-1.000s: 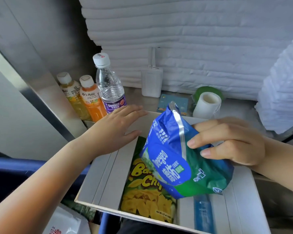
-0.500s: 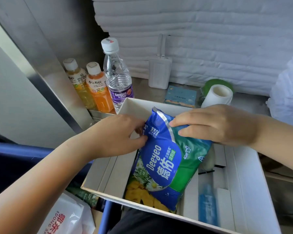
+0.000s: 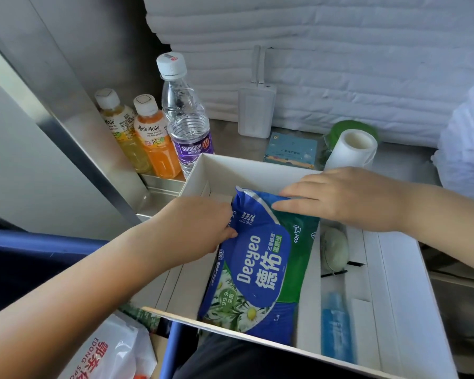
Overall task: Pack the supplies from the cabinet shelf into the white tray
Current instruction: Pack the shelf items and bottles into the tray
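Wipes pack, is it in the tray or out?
In. The wipes pack lies inside the tray; the right hand presses its top, the left hand holds its edge.

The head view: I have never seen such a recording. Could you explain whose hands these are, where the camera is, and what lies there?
There is no machine: these are a person's bare hands, filmed by a camera worn on the head, looking down. The left hand pinches the edge of a blue and green soft wipes pack, and the right hand rests straight fingers on its top. The pack lies in the white cardboard tray. Behind, on the metal shelf, stand two juice bottles, a clear plastic water bottle and a white roll.
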### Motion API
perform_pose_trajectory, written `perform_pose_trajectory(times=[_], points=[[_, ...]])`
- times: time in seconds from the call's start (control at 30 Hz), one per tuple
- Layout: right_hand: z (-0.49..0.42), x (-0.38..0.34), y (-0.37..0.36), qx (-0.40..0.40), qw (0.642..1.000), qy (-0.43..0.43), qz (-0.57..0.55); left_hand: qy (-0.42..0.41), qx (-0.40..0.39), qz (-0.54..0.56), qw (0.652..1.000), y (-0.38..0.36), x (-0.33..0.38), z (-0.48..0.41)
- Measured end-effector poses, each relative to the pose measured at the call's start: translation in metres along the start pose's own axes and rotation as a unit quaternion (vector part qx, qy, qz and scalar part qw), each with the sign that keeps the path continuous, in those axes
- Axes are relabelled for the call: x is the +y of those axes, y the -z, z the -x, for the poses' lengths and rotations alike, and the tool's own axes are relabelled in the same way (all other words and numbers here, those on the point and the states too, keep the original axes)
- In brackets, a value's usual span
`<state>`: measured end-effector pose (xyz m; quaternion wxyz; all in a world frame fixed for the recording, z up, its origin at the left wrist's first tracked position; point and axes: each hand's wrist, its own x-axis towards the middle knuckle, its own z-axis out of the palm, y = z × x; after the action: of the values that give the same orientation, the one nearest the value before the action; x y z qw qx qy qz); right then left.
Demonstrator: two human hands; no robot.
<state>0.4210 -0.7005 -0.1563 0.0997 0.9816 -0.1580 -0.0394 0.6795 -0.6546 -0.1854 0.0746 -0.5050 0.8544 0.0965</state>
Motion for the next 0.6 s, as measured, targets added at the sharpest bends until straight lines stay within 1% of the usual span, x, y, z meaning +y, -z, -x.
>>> perform_pose_trajectory(times=[0.07,0.13,0.3,0.4,0.43,0.5,0.53,0.6], points=[[0.000,-0.002,-0.005,-0.039,0.999,-0.010,0.021,-0.008,0.000,-0.023,1.000,-0.004,0.000,-0.001],[-0.002,-0.007,-0.006,-0.071,0.997,-0.025,0.013,-0.007,-0.009,-0.027,1.000,-0.008,0.000,-0.003],[-0.003,-0.015,-0.008,-0.099,0.991,-0.051,-0.077,0.000,-0.059,-0.079,0.995,-0.012,0.005,-0.002],[-0.007,-0.018,-0.011,-0.146,0.983,-0.050,-0.103,-0.043,-0.047,-0.093,0.994,-0.012,0.009,0.002],[-0.009,-0.020,-0.010,-0.160,0.978,-0.052,-0.123,-0.060,-0.061,-0.089,0.992,-0.012,0.010,0.002],[-0.013,-0.025,-0.011,-0.167,0.970,-0.050,-0.167,-0.079,-0.115,-0.084,0.987,-0.016,0.014,0.002],[-0.015,-0.029,-0.011,-0.174,0.966,-0.048,-0.185,-0.082,-0.141,-0.094,0.982,-0.019,0.016,0.002],[-0.018,-0.037,-0.017,-0.192,0.959,-0.050,-0.202,-0.074,-0.168,-0.115,0.976,-0.025,0.018,0.000]])
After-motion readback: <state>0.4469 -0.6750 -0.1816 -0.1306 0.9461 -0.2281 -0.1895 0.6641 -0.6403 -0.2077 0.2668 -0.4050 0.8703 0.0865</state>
